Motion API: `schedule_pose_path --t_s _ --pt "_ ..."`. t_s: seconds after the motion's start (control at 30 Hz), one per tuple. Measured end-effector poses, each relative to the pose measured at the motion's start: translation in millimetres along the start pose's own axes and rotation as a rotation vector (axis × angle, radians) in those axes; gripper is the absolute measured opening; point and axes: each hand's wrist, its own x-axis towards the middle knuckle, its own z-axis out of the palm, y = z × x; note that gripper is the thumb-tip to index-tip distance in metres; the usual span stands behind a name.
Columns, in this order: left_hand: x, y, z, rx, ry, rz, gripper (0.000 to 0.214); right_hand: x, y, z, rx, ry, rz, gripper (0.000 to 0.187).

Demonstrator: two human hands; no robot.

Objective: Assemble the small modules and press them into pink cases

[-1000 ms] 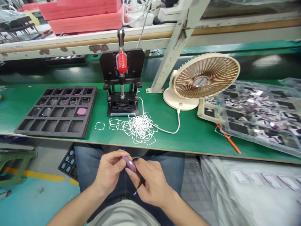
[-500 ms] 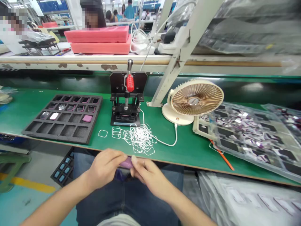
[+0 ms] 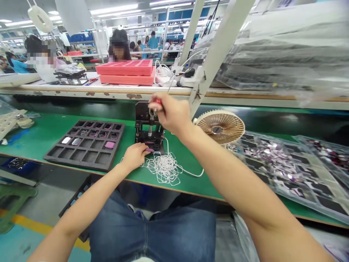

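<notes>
My right hand is closed round the red lever handle of the small black hand press at the middle of the green bench. My left hand rests on the bench at the foot of the press, its fingers pinching a small purple part at the press base. A tangle of thin white wire frames lies just right of my left hand.
A black foam tray with several small parts sits left of the press. A beige desk fan stands to the right, then clear bags of parts. Pink foam trays lie on the shelf behind. Other people work beyond.
Both hands have left my lap. The left carried the purple part up to the press base, the right rose and took the red lever handle. The camera has tilted up.
</notes>
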Motion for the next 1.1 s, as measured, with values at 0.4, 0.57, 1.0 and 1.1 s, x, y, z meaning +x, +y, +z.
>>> schedule_pose_path --t_s 0.4,0.57,1.0,1.1 --pt "-52.3 -7.6 -35.6 -0.155 0.267 -0.161 0.020 -129.2 -27.5 32.0 0.035 -0.485 0.155 0.029" --pt "-62.3 -5.5 -35.1 -0.150 0.286 -0.175 0.019 -149.8 -8.8 75.1 0.048 -0.635 0.216 0.044" --pt "7.2 -10.7 10.2 0.058 0.105 0.035 0.037 -177.6 -11.5 34.4 0.080 -0.393 0.361 0.036" --pt "25.1 -12.2 24.3 0.085 0.030 0.092 0.040 -186.6 -18.4 7.4 0.120 -0.281 0.376 0.037"
